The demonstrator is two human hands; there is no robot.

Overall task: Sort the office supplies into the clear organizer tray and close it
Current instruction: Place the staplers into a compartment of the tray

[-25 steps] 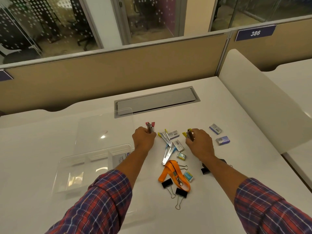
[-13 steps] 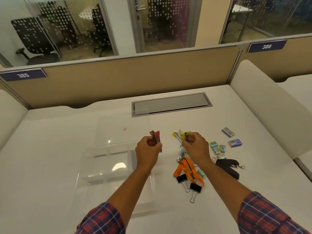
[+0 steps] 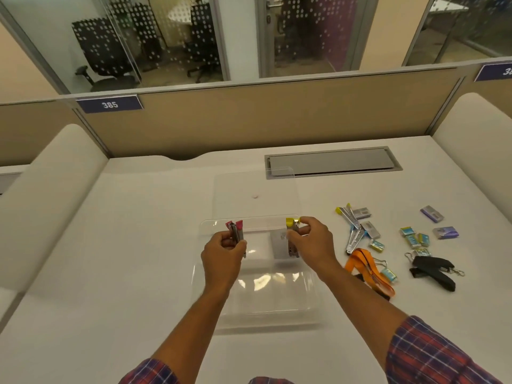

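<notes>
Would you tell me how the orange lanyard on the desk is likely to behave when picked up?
The orange lanyard lies in a loose fold, so it is probably floppy and would dangle. It looks like a thin flat strap, so likely light. The small packet beside it might get dragged along.

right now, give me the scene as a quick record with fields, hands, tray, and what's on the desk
left hand: grips pink-tipped metal tool, over the tray
right hand: pinches yellow-tipped metal tool, over the tray
clear organizer tray: open, lid lying flat behind it
unsorted, right of tray: orange lanyard, black strap, small boxes, more metal tools
</notes>
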